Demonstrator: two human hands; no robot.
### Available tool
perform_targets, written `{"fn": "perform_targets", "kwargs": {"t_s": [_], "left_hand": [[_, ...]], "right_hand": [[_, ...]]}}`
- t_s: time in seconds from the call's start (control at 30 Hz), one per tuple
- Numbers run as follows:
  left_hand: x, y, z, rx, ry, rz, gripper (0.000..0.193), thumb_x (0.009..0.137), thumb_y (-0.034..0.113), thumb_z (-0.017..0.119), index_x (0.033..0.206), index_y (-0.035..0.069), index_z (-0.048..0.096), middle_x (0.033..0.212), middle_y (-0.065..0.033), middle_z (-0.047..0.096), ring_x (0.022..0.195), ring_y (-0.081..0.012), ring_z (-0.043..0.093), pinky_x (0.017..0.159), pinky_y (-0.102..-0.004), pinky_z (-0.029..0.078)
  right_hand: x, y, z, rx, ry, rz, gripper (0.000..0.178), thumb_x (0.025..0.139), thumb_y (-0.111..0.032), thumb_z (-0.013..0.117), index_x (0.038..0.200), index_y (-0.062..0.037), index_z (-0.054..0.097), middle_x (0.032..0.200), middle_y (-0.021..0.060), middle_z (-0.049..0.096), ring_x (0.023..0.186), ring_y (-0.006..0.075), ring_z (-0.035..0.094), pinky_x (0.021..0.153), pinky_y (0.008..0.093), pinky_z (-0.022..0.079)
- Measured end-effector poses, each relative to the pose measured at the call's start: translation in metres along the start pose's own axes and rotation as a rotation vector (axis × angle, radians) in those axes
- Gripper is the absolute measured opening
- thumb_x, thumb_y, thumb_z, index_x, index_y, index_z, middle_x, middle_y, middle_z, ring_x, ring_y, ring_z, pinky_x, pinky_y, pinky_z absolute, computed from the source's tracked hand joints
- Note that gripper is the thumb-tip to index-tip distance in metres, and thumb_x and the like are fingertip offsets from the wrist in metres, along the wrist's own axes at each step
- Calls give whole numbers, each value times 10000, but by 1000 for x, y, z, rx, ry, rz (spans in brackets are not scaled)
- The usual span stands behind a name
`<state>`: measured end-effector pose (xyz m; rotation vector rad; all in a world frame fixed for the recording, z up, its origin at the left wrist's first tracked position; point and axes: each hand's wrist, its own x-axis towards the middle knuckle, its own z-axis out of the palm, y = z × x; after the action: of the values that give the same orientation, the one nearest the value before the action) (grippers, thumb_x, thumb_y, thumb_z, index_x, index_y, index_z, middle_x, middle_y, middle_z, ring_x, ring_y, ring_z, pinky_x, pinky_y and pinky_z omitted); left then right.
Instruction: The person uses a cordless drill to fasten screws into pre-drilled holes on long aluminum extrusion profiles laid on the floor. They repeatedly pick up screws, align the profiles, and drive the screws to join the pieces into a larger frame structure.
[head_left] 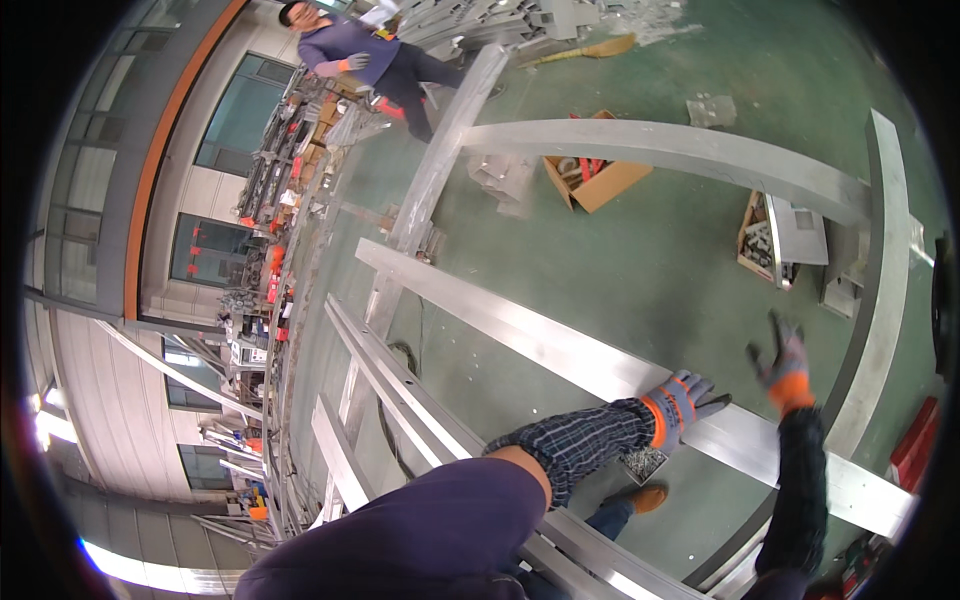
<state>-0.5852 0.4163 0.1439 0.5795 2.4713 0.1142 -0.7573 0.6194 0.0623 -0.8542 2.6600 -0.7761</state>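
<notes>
My left hand (684, 402), in a grey glove with an orange cuff, rests on a silver metal beam (540, 338) that runs slantwise across the view. Its fingers are stretched out over the top face and hold nothing. Beyond the beam's far edge, my right hand (781, 360) is raised in a matching glove. Its fingers are spread, with nothing in them, and it appears apart from the beam. A crossing metal rail (882, 260) stands to the right of it. Partly hidden below my left wrist is a small box of metal fasteners (640, 463).
Another beam (660, 137) and a long left rail (440, 165) frame the green floor. Cardboard boxes (612, 188) and a parts box (756, 245) sit on it. Several narrow profiles (395, 375) lie left. A person (360, 55) stands at the far left, near a broom (590, 50).
</notes>
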Motion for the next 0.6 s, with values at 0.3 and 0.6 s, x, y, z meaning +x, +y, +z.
{"fn": "perform_targets", "kwargs": {"t_s": [0.3, 0.6], "left_hand": [[12, 0, -16, 74, 59, 58, 1091, 739, 522, 742, 1612, 89, 250, 1553, -163, 405, 1423, -322, 373, 1148, -479, 281], [-130, -170, 29, 112, 202, -240, 1044, 714, 540, 772, 1581, 155, 334, 1557, -246, 385, 1429, -416, 376, 1164, -575, 309]], "right_hand": [[-107, -112, -33, -354, -321, 119, 1311, 553, -536, 901, 1577, -25, 261, 1622, 190, 305, 1497, 380, 281, 1264, 542, 142], [-109, -106, -7, -480, -231, 126, 1157, 608, -469, 816, 1547, -21, 311, 1373, 195, 520, 1319, 379, 469, 1206, 574, 232]]}}
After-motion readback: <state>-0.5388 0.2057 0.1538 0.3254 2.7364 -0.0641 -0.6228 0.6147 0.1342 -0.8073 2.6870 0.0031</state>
